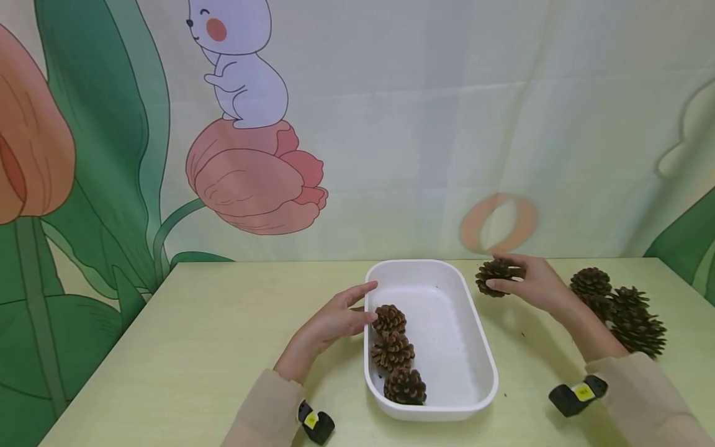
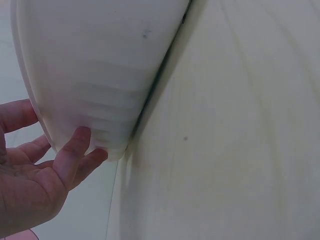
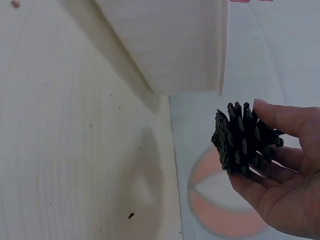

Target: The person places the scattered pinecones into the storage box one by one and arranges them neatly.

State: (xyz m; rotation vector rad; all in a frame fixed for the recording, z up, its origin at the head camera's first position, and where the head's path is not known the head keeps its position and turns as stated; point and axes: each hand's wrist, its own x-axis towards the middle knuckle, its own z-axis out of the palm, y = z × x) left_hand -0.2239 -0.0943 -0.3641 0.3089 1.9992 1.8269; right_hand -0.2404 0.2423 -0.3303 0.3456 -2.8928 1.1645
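White and shallow, a tub [image 1: 452,347] stands on the pale table [image 1: 223,335] in the head view, with three pinecones [image 1: 393,351] in a row along its left side. The left hand [image 1: 335,320] is at that same side, taking hold at the rim. Just beyond the tub's right edge, near its far end, the right hand [image 1: 533,280] holds another pinecone [image 1: 491,279] between thumb and fingers. More pinecones [image 1: 637,326] sit clustered on the table at the far right, partly behind the right forearm [image 1: 594,332]; their exact number is hard to tell.

From the left wrist, some fingertips [image 2: 82,132] press the tub's outer wall while other fingers reach past the rim, so the grip is on the tub, apparently to steady it.

From the right wrist, the held pinecone sits in a pinch, apart from the tub, with a shadow [image 3: 140,175] on the table.

The step in hand looks like carrying this pinecone to the tub. The next move would seem to call for bringing it left over the rim, lowering it inside and loosening the fingers.
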